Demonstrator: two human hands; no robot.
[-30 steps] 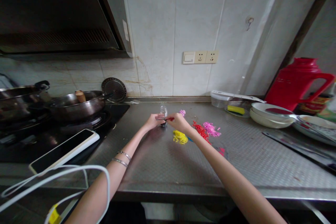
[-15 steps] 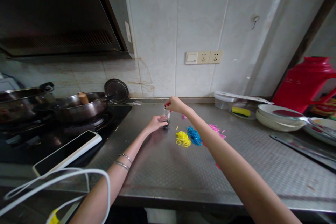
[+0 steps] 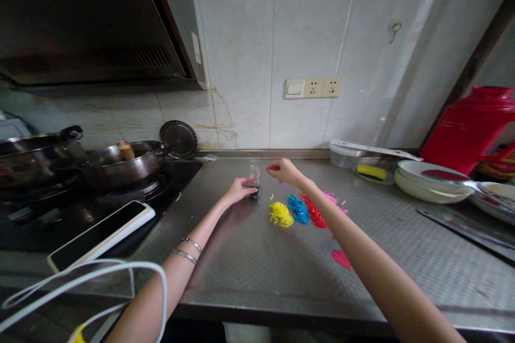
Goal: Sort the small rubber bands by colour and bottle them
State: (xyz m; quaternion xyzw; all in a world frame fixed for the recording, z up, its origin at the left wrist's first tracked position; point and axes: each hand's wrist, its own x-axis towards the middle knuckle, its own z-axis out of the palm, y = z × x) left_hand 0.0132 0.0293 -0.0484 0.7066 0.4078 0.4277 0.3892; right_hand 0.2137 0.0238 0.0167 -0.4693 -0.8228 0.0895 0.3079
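A small clear glass jar (image 3: 254, 177) stands upright on the steel counter (image 3: 257, 257). My left hand (image 3: 238, 191) is closed round its base. My right hand (image 3: 284, 170) hovers just right of the jar's top, fingers pinched on a small red band. Below that hand lie little piles of bands: yellow (image 3: 280, 214), blue (image 3: 298, 209), red (image 3: 314, 211) and pink (image 3: 332, 198). A single pink-red piece (image 3: 341, 259) lies nearer to me.
A gas stove with a wok (image 3: 116, 163) and another pan (image 3: 32, 153) is on the left. A phone (image 3: 100, 233) and white cable (image 3: 84, 278) lie by it. Plates (image 3: 426, 179), a yellow sponge (image 3: 370, 171), a plastic box (image 3: 341, 154) and a red thermos (image 3: 469, 126) stand at right.
My right hand rose from beside the jar to above its mouth, then moved off a little to the right. The left hand stayed on the jar.
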